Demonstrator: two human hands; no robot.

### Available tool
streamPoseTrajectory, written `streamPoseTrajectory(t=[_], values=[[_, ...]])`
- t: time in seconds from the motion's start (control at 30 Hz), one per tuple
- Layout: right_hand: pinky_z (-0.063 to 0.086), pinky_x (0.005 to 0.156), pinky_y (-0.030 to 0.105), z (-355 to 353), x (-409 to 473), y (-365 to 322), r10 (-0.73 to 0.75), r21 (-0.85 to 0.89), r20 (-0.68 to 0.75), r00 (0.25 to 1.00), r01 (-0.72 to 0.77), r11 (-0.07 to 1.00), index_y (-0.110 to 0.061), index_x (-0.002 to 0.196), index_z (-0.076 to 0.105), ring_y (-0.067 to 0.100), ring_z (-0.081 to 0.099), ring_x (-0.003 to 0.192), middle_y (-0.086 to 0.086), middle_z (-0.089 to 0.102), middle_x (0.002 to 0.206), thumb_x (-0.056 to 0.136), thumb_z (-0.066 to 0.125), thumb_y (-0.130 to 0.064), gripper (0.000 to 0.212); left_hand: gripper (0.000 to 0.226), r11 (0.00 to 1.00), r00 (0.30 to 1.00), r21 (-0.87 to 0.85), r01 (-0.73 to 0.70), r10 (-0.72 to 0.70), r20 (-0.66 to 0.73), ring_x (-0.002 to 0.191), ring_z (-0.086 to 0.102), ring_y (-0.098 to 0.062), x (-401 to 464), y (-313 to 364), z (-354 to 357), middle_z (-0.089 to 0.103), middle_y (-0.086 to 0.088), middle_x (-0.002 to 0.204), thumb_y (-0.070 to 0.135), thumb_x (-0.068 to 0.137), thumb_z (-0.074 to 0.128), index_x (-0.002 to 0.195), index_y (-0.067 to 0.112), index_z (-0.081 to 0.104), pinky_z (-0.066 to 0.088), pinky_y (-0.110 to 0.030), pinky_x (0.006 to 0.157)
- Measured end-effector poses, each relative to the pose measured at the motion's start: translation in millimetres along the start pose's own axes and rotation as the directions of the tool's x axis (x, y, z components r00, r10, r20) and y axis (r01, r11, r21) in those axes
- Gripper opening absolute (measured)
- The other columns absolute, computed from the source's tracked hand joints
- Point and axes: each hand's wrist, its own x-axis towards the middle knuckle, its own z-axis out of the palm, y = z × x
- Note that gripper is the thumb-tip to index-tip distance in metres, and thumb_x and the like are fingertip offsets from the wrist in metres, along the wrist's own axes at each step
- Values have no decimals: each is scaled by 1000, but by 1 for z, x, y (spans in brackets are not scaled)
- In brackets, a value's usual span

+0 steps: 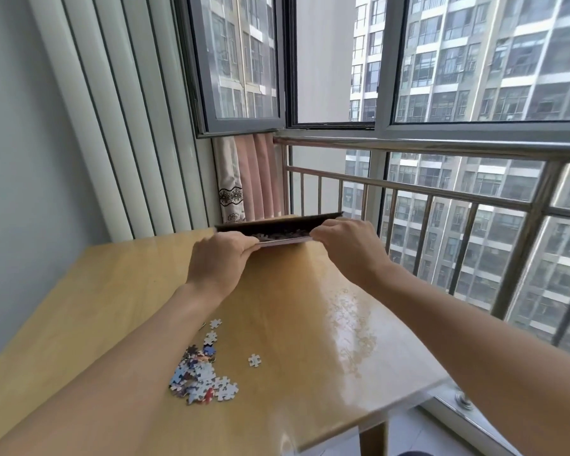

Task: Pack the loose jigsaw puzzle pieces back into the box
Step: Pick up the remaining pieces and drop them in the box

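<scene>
I have the box (278,229) gripped at both ends, at the far edge of the table (293,311); my left hand (218,261) curls round its left end, fingers wrapped over the near rim, and my right hand (346,246) pinches the right end the same way; between the two hands the box is open towards me, its dark flap standing up behind, and a layer of puzzle pieces shows inside, too dim to make out singly. I cannot tell whether the box rests on the table or is lifted just off it.

Well back from my grip, below my left forearm, the pile of loose pieces (199,376) lies on the table, blue, white and red mixed; one single piece (254,360) sits apart, to the right of the pile; a few pale ones trail from the pile up towards my left wrist.

Beyond the box hangs a pink curtain (257,176); off my right hand runs a steel railing (441,146).
</scene>
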Motion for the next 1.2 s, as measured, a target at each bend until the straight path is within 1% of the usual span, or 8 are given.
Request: streamPoseTrajectory(t=[0.2,0.33,0.5,0.63,0.77,0.97,1.1,1.2], values=[[54,56,32,20,-3,-3,20,-18,114,993,-18,1000,-19,74,65,18,60,61,-4,66,71,80,60,1,21,18,997,990,-24,70,-67,126,83,68,-17,-16,-2,9,75,10,88,39,94,62,97,30,77,55,-34,75],[29,46,25,31,-16,-10,-35,15,234,972,32,999,-19,70,58,16,39,51,-2,56,65,80,56,1,23,17,992,940,-49,113,-91,329,81,64,-17,-33,-3,19,70,11,85,38,97,58,94,31,73,51,-33,73],[24,48,25,47,-33,-16,-154,126,461,874,107,986,-22,78,53,23,46,64,1,51,74,89,55,-3,22,14,998,853,12,66,-63,518,73,53,-20,-52,4,38,54,6,76,34,98,55,86,27,54,34,-30,59],[26,50,30,59,-47,-24,-116,119,592,797,56,991,-12,82,57,25,40,65,2,45,75,83,51,4,18,10,997,782,-49,56,-13,623,93,60,-22,-65,2,57,66,5,99,34,97,57,98,31,66,48,-34,74],[50,67,37,65,-61,-50,-107,282,509,854,-48,958,-18,97,66,26,59,84,0,63,95,89,66,-15,9,14,975,833,-183,127,-5,553,92,63,-10,-83,-8,53,71,14,102,37,93,63,102,31,72,53,-35,83],[47,79,38,80,-84,-133,-86,407,559,825,-182,895,-8,84,65,26,53,91,6,56,90,89,61,-33,26,12,922,932,-205,330,-283,226,100,64,-16,-128,-54,22,71,14,101,35,85,66,94,31,72,51,-35,87],[44,76,39,92,-78,-168,23,446,519,855,-293,846,0,85,68,30,53,93,13,63,92,89,58,-10,14,98,908,805,27,419,-385,451,145,21,-24,-167,-73,4,32,3,155,91,65,46,144,32,45,23,-44,118],[49,71,40,93,-69,-192,30,515,484,874,-313,798,1,80,71,31,59,82,13,68,81,83,65,-6,10,140,884,665,82,461,-405,628,151,-7,-22,-194,-76,3,-1,7,165,108,36,36,155,40,7,6,-45,123]])
